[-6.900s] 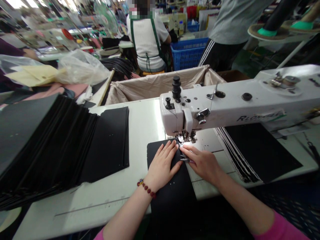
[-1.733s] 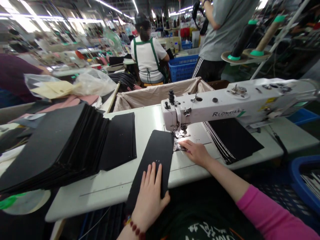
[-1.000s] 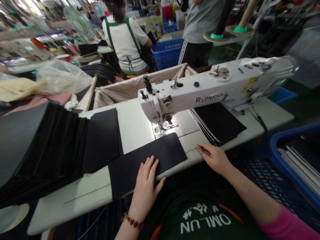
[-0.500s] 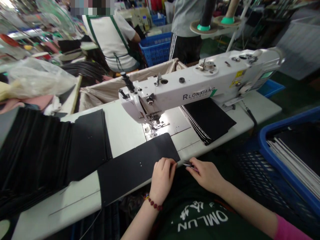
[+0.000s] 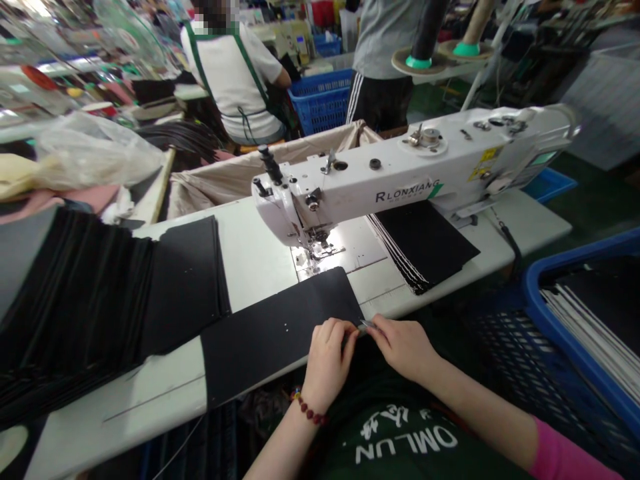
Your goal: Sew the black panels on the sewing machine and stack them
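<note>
A dark rectangular panel lies flat along the table's front edge, its top corner beside the presser foot of the white sewing machine. My left hand, a beaded bracelet at its wrist, pinches the panel's near right corner between thumb and fingers. Just right of that corner, my right hand is closed around small metal snips, whose tips point at the corner. Most of the snips is hidden in the hand.
Black panels are stacked at the left, with a thicker pile beyond. Another stack lies under the machine arm. A blue basket holds panels at the right. Two people are behind the table.
My right hand has turned and come closer to my left hand, bringing the snips' tips to the panel's corner. The whole view has shifted slightly.
</note>
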The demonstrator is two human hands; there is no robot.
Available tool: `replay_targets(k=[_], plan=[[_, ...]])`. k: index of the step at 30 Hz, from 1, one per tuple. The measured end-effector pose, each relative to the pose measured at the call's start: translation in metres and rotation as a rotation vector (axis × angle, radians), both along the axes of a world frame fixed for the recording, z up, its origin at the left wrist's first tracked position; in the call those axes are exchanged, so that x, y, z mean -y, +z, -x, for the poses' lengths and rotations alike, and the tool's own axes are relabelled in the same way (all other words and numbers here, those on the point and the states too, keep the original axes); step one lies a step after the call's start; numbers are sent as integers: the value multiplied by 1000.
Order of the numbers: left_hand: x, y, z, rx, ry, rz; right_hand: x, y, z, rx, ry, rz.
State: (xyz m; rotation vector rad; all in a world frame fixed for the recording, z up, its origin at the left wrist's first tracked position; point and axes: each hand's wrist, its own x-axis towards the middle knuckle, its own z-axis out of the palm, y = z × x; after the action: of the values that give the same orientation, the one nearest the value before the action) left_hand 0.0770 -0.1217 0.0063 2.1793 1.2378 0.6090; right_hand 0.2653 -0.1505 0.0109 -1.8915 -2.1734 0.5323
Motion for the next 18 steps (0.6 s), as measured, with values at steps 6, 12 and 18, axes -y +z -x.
replay_targets(k=[6,12,18], plan=[[7,14,88,-113,-202,-121,-12,7,-9,-90,-37,-38],[18,0,207,-370,55,-182,-30,7,-4,-75,212,-85],[34,17,239,-48,226,-38,-41,6,-8,-217,397,-25]])
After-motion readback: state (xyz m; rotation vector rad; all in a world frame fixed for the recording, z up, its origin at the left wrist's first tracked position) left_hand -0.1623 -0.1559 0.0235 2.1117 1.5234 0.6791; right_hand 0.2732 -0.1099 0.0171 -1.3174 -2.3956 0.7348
